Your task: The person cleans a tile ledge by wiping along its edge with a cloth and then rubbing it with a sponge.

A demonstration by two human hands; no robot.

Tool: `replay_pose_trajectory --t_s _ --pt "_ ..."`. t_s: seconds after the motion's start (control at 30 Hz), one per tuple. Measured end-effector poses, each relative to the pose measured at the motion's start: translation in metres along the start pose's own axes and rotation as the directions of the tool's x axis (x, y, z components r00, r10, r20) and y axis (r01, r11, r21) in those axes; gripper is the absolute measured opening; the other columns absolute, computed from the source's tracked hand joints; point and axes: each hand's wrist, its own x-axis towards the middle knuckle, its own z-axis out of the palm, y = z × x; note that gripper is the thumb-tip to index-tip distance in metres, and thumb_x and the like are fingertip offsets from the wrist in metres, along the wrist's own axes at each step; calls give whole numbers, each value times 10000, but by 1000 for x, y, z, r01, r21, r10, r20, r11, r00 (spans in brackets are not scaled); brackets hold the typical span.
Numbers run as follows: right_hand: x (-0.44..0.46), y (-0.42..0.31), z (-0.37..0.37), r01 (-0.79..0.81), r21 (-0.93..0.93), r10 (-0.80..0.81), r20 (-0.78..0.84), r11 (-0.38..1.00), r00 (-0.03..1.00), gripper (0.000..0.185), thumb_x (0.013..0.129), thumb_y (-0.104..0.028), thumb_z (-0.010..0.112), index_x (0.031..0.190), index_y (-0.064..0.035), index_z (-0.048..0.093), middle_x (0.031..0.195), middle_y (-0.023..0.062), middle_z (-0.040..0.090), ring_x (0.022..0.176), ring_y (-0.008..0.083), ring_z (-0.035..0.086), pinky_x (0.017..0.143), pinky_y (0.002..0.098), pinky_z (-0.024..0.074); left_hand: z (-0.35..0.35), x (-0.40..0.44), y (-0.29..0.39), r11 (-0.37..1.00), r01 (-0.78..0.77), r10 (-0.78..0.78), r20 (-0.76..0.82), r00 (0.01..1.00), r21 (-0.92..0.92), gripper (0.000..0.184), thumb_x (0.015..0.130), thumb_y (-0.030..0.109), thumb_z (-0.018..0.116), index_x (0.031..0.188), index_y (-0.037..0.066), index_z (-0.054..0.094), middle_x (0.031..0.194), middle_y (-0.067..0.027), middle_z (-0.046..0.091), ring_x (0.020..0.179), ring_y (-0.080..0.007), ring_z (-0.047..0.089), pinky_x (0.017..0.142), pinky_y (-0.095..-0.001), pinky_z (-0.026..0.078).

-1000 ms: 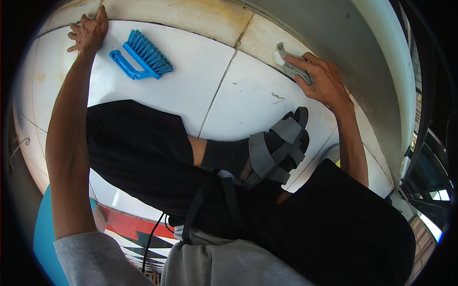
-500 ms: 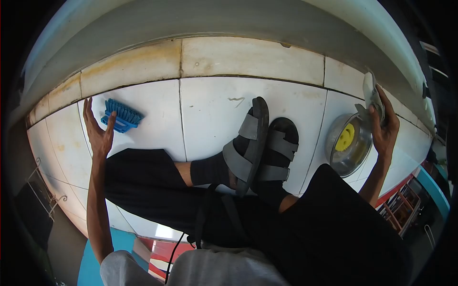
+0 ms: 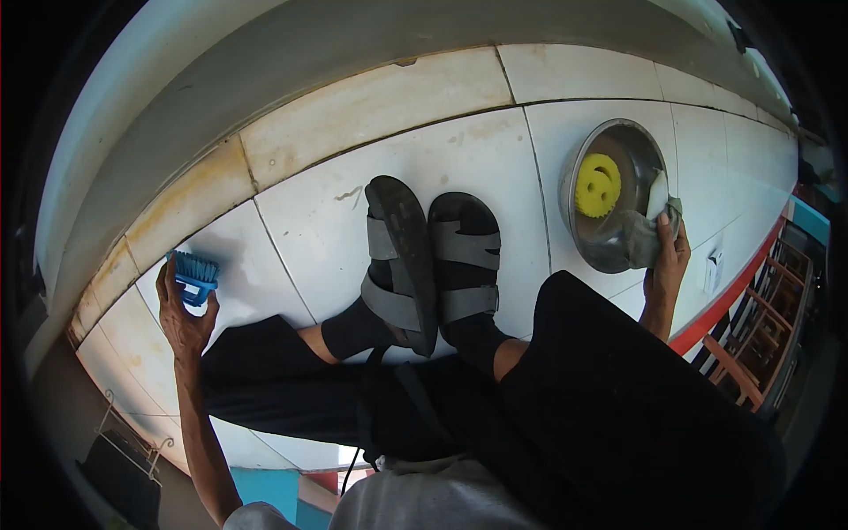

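Note:
My left hand point(image 3: 185, 325) has its thumb and fingers closed around the sides of a blue scrubbing brush point(image 3: 196, 281), bristles facing away from me, over the white tiles at the left. On the right, my right hand point(image 3: 670, 258) grips a grey-green cloth point(image 3: 643, 237) at the near rim of a steel bowl point(image 3: 576, 223). Part of the cloth hangs inside the bowl, beside a white piece point(image 3: 656, 194) whose kind I cannot make out. A yellow smiley-face sponge point(image 3: 598, 185) lies in the bowl.
My sandalled feet point(image 3: 431, 274) rest on the white tiled floor point(image 3: 318, 230) between brush and bowl. Stained tiles point(image 3: 371, 102) run along the base of a grey wall point(image 3: 353, 44). Wooden furniture point(image 3: 768, 300) stands beyond the red edge at right, and a metal rack point(image 3: 132, 450) at lower left.
My left hand has closed on the brush, which was between its spread fingers before. My right hand has lowered the cloth from beside the bowl into it. The view has turned rightward.

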Motion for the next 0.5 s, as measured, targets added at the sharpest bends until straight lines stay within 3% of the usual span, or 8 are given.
replay_pose_trajectory --t_s 0.07,0.17,0.2,0.23,0.27,0.33,0.37,0.5 --pt "1 5 2 -23 -183 24 5 983 1000 510 963 -264 684 1307 82 533 1104 159 675 963 188 670 853 295 535 4 4 -10 990 64 -69 -31 997 -125 754 813 226 708 1496 88 421 1301 -202 570 791 -268 629 707 -396 547" --pt "-5 0 19 153 -544 -170 19 825 985 581 931 -292 695 1387 16 510 1110 261 692 996 290 685 905 407 532 0 14 6 980 149 -154 -29 988 -131 618 928 283 621 1474 49 446 1174 -217 644 726 -224 602 668 -375 510" --pt "-5 1 20 184 -601 -210 27 778 977 569 931 -287 685 1395 -4 516 1125 278 688 1011 311 683 916 424 528 -1 17 10 969 229 -228 15 973 -96 578 961 282 599 1465 40 453 1150 -228 653 739 -220 619 672 -376 511" --pt "-5 2 22 182 -601 -209 26 778 978 569 931 -287 685 1395 -4 516 1125 278 688 1011 311 683 916 424 528 11 20 4 998 26 -36 -192 981 -51 489 1007 290 565 1393 -6 520 968 -227 687 683 -218 641 620 -380 507" --pt "-4 1 23 153 -598 -199 -12 787 980 575 926 -303 685 1389 -3 523 1137 283 685 1030 319 684 923 429 528 10 19 5 998 25 -34 -189 981 -52 489 1007 290 565 1393 -6 520 968 -227 687 683 -218 641 620 -380 507" --pt "-3 4 21 123 -596 -192 -53 793 980 582 920 -319 685 1384 -3 530 1149 288 682 1049 327 685 930 434 528 6 20 15 950 290 -295 -36 955 -117 448 1016 297 565 1308 -42 577 817 -211 690 609 -249 645 561 -386 499" --pt "-2 9 20 141 -629 -201 -24 765 979 570 924 -323 690 1374 -5 545 1133 266 693 1051 321 682 926 424 524 5 22 30 962 240 -250 -74 965 -129 439 1018 300 568 1247 -74 604 696 -194 673 526 -283 608 526 -387 487" --pt "-7 -4 43 64 -860 -117 5 507 993 598 906 -308 690 1413 -45 512 1235 281 652 1153 428 633 986 482 497 5 34 58 960 -22 48 -85 995 279 379 994 284 614 1304 66 619 1015 -160 713 605 -303 659 541 -386 507"
